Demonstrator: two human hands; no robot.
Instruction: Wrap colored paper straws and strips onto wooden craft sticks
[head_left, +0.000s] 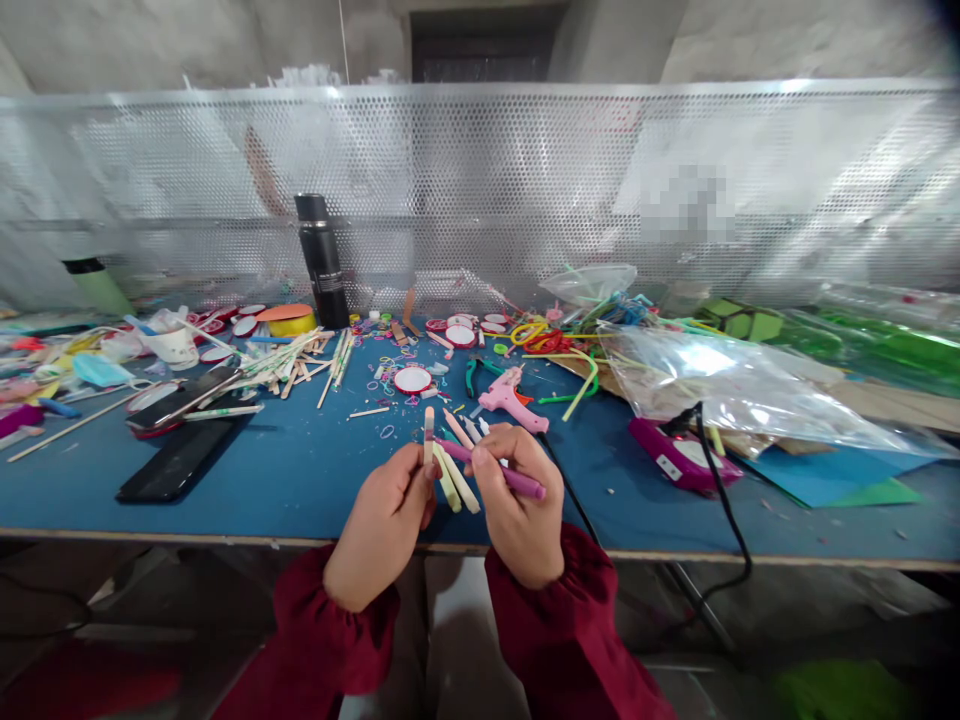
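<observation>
Sticks [448, 480] sit pinched upright in the left hand [382, 520] over the table's [300, 470] near edge. Right hand [517, 510], just beside it, grips a purple marker [517, 480], tip on a stick. Pink glue gun [510, 398] lies just beyond.

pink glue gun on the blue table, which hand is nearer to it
Right. The right hand, holding a purple stick, sits just below the pink plastic glue gun; the left hand is farther down-left.
</observation>
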